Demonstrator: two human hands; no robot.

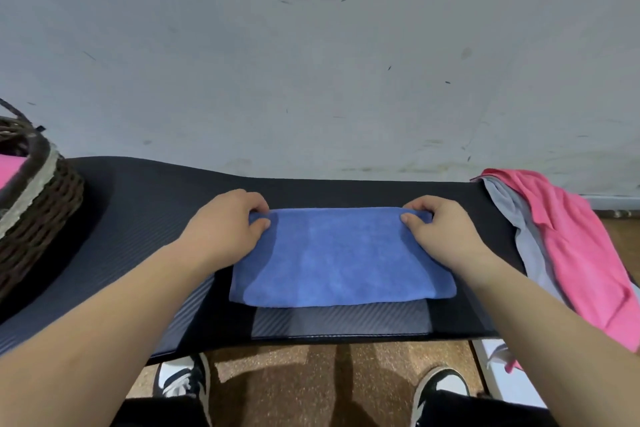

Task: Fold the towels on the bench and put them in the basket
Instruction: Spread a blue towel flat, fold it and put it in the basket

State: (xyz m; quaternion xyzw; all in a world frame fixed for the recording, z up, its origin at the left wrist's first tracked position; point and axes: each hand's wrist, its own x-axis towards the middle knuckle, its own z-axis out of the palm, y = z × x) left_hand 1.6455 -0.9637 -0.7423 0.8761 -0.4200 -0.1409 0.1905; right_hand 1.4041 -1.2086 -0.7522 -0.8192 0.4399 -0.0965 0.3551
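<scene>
1. Both hands pinch the far edge of the blue terry towel [339,260]. The left hand [228,222] grips the far-left corner and the right hand [440,229] the far-right corner, each with the thumb on top and the fingers curled over the edge.
2. That blue terry towel lies flat in the middle of the black padded bench [145,204], already doubled into a rectangle. Its long axis runs left to right, straight in front of the person, with its near edge just short of the bench's front.
3. For the next fold, probably one short end over the other, both hands are equally near, one at each end.
4. The dark woven wicker basket [52,211] stands on the bench's left end, well apart from the towel and nearer the left hand. A pink cloth [8,170] shows inside it.
5. Only bench padding shows between towel and basket, so I judge the way over unobstructed.
6. A rumpled pink towel [581,253] on a pale grey towel [530,243] drapes over the right end, near the right wrist, unfolded.
</scene>
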